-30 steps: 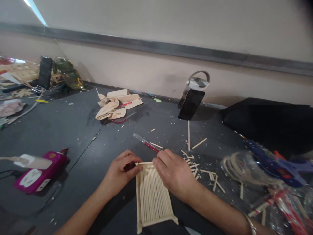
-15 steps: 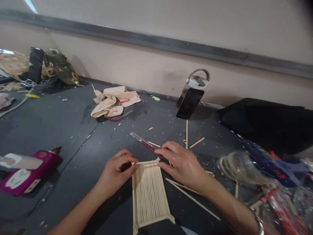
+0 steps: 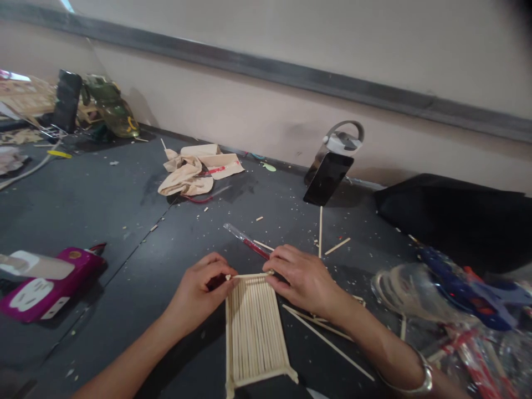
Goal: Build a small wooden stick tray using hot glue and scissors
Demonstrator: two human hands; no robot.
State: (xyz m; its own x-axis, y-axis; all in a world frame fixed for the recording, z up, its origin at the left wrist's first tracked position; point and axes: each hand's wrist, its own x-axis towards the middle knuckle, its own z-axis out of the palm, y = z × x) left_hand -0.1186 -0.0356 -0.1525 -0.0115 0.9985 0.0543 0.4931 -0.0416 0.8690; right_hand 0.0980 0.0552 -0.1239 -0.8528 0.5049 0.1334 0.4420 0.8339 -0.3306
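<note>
A flat panel of thin wooden sticks [image 3: 254, 330], laid side by side with crosswise sticks at both ends, lies on the dark table in front of me. My left hand [image 3: 205, 288] pinches its far left corner between thumb and fingers. At the far right corner, my right hand [image 3: 299, 280] has its thumb and fingertips closed on the end of the crosswise stick. Loose wooden sticks [image 3: 332, 343] lie to the right of the panel, partly beneath my right forearm. Just beyond my right fingers is a clear and red plastic sleeve [image 3: 247, 241].
A phone [image 3: 328, 178] leans against a bottle [image 3: 343, 141] near the wall. To the right are a blue glue gun [image 3: 469, 288], a clear plastic container [image 3: 415, 291] and red-striped wrappers [image 3: 482, 354]. Crumpled brown paper [image 3: 191, 172] sits at the back; a magenta power adapter [image 3: 54, 288] stands left.
My right thumb and fingers have closed in on the panel's far right corner. My left hand keeps its pinch. The view has shifted slightly.
</note>
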